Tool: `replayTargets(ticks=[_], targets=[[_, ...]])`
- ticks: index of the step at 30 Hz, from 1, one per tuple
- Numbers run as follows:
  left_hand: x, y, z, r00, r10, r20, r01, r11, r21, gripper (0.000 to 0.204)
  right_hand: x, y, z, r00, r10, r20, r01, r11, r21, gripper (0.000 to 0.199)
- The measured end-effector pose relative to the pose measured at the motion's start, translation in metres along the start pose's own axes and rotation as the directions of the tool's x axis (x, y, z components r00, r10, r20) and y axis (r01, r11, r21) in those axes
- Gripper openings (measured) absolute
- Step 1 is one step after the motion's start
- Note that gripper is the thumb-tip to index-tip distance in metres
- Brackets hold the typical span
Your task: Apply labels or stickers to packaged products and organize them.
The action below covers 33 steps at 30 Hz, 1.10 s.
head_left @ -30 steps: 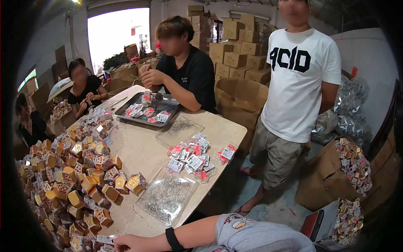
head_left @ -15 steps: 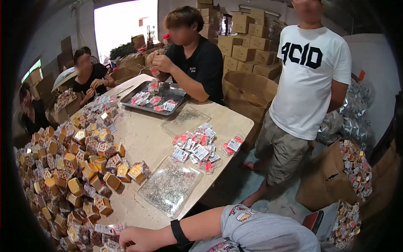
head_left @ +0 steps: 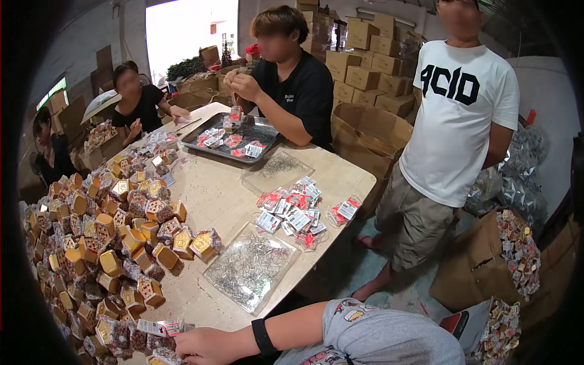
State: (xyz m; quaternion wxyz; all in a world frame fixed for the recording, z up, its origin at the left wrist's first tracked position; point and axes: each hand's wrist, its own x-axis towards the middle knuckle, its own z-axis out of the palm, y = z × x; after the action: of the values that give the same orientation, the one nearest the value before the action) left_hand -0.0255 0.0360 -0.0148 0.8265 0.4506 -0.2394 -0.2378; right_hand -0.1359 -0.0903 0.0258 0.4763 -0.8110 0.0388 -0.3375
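A white-and-red tag (head_left: pixel 159 328) is at near left beside our right hand (head_left: pixel 204 345); we cannot tell whether our fingers pinch it. The near clear tray (head_left: pixel 227 294) holds silvery wires (head_left: pixel 252 267); the far dark tray (head_left: pixel 263 129), tags (head_left: pixel 212 139).

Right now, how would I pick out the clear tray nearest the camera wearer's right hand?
On the pale table, look just beyond the camera wearer's black wristband. Right of the heap of gold-sided ornaments and nearer than the red-and-white tags lies the flat clear tray. It is the nearer of two holding thin silvery pieces; the other sits beside the dark metal tray.
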Motion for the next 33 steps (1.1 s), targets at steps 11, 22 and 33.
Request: replayTargets(ticks=[11,22,33], targets=[[0.001,0.005,0.006,0.994,-0.011,-0.108,0.011,1.000,0.006,0.055,-0.001,0.016,0.005,0.999,-0.036,0.014,0.035,0.997,0.063,0.011],[0.065,0.068,0.021,0.896,0.438,0.074,-0.440,0.852,0.284,0.085,-0.012,-0.018,-0.050,0.999,0.048,0.003,-0.048,0.996,-0.074,0.019],[0.134,0.084,0.009,0.831,0.556,0.005,-0.385,0.569,0.727,0.057,-0.031,-0.027,-0.080,0.992,-0.024,-0.123,0.001,0.982,-0.186,0.014]])
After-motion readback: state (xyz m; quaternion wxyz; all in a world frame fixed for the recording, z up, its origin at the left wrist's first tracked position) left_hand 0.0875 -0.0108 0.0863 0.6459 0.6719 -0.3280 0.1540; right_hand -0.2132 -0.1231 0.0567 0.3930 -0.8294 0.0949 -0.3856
